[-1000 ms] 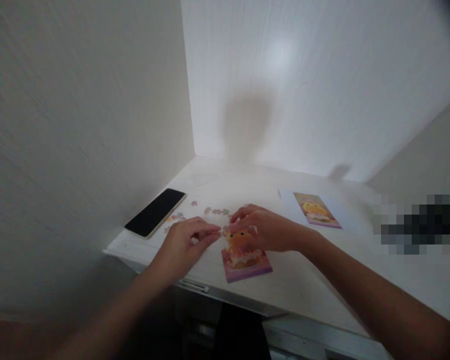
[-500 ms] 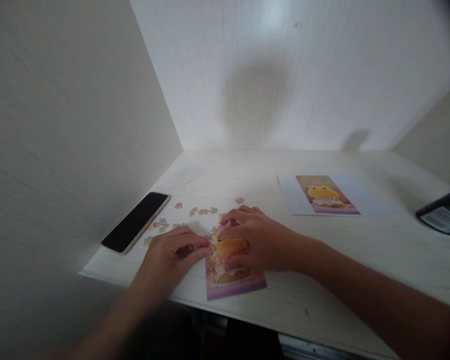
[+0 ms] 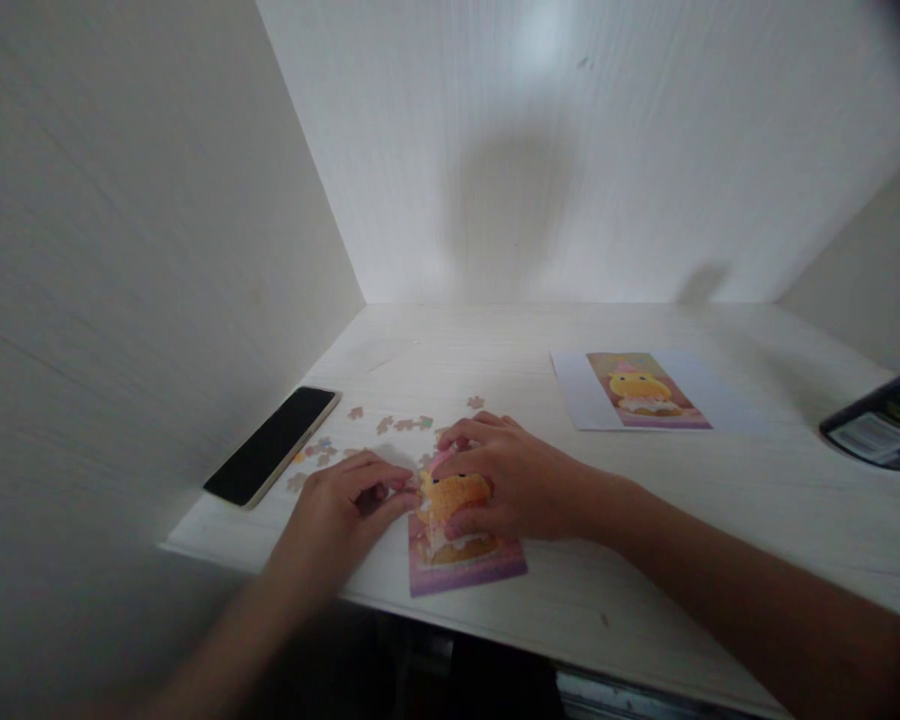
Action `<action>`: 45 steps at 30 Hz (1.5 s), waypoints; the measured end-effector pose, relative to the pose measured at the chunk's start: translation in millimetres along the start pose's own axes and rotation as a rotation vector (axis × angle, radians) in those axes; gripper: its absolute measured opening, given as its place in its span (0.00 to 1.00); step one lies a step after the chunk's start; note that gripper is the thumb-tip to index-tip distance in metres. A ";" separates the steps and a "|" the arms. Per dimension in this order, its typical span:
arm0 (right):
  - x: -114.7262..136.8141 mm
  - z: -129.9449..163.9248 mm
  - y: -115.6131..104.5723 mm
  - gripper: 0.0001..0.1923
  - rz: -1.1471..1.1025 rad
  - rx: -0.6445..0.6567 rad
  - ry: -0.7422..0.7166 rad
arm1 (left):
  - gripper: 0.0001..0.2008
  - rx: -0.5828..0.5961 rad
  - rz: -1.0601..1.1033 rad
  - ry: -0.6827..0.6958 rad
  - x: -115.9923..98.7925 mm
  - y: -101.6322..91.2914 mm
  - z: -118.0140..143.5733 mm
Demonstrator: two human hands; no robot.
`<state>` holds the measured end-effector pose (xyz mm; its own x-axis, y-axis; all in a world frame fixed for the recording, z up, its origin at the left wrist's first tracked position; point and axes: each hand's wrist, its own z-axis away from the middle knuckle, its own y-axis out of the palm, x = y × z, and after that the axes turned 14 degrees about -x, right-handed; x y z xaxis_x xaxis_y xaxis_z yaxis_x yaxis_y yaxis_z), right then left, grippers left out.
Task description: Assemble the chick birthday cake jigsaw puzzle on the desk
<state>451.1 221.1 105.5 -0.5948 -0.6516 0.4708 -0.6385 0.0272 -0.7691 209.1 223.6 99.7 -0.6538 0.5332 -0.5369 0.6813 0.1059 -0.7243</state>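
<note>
Pressing flat on the puzzle (image 3: 461,545), the right hand (image 3: 506,480) holds nothing; the left hand (image 3: 345,505) at nine o'clock pinches a piece (image 3: 407,486).

Puzzle (image 3: 461,545) with yellow-orange chick on pink ground and purple lower border, reference sheet (image 3: 634,390) white with same chick print, loose pieces (image 3: 405,424) pastel pink and tan, phone (image 3: 272,444) black with pale edge, surface (image 3: 720,520) whitish wood grain.

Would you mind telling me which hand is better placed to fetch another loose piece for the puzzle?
Probably the left hand: it lies beside the loose pieces near the phone, while the right hand rests across the puzzle, steadying it.
</note>
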 end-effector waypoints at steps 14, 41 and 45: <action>-5.8 2.3 4.6 0.23 -0.003 -0.041 -0.059 | 0.06 -0.053 -0.071 0.239 -10.4 1.4 5.1; -6.1 2.2 6.3 0.23 -0.002 -0.060 -0.101 | 0.14 0.001 -0.308 0.442 -15.3 -1.0 6.8; -14.6 -4.3 -16.4 0.18 -0.051 -0.135 -0.002 | 0.13 -0.018 -0.296 0.402 -14.6 -2.3 6.9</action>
<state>468.1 233.4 113.1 -0.5592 -0.6564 0.5064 -0.7277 0.0961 -0.6791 214.8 209.8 106.3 -0.6440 0.7588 -0.0975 0.4931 0.3142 -0.8113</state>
